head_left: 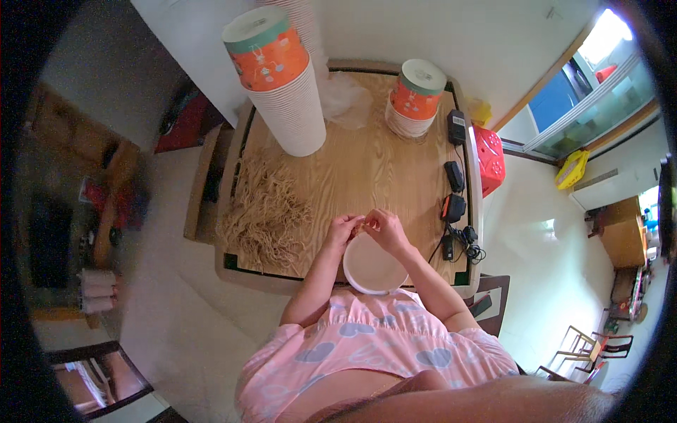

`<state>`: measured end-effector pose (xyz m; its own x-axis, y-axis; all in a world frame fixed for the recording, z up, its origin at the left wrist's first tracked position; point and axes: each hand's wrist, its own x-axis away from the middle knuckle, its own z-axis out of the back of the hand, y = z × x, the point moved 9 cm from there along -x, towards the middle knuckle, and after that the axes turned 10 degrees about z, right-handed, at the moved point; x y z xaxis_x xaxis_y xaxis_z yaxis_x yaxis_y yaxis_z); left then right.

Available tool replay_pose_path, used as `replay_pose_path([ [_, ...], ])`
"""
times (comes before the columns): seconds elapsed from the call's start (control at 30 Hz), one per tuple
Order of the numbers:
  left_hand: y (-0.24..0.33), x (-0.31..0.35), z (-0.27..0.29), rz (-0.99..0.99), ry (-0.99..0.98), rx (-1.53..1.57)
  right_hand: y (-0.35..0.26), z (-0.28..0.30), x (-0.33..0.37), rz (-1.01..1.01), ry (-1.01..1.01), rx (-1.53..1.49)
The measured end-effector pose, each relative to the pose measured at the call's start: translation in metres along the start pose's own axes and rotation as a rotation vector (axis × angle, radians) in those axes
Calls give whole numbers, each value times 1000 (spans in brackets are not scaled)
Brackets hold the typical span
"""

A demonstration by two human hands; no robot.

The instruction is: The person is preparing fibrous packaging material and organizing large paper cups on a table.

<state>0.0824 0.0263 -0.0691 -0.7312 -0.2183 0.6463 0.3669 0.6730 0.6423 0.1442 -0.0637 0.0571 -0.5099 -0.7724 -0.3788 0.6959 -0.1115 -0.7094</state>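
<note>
A white paper tub [376, 264] sits at the table's near edge, its open mouth toward me and close against my clothing. At its far rim my left hand [344, 230] is closed in a pinch. My right hand [386, 229] pinches right beside it, fingertips almost meeting the left ones. Whatever small thing lies between the fingers is too hidden to name; a bit of orange-brown shows there. Left of my hands spreads a loose heap of tan twine strands [268, 215].
A tall stack of nested paper tubs [288, 106] stands at the back left, a shorter stack [415, 102] at the back right. Between them lies a clear plastic bag [343, 99]. Black adapters [453, 207] and coiled cables [470, 243] line the right edge, near a red stool [489, 161].
</note>
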Motion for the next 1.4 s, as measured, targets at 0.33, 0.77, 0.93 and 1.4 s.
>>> replay_pose_path([
  [0.33, 4, 7, 2, -32, 22, -45, 3, -4, 0, -103, -53, 6],
  [0.77, -5, -3, 4, -68, -2, 33, 23, -19, 7, -278, -106, -44],
  [0.93, -1, 8, -1, -29, 31, -37, 27, -10, 6, -341, -117, -182],
  [1.4, 8, 5, -7, -96, 1, -84, 45, -9, 14, -343, 48, -453],
])
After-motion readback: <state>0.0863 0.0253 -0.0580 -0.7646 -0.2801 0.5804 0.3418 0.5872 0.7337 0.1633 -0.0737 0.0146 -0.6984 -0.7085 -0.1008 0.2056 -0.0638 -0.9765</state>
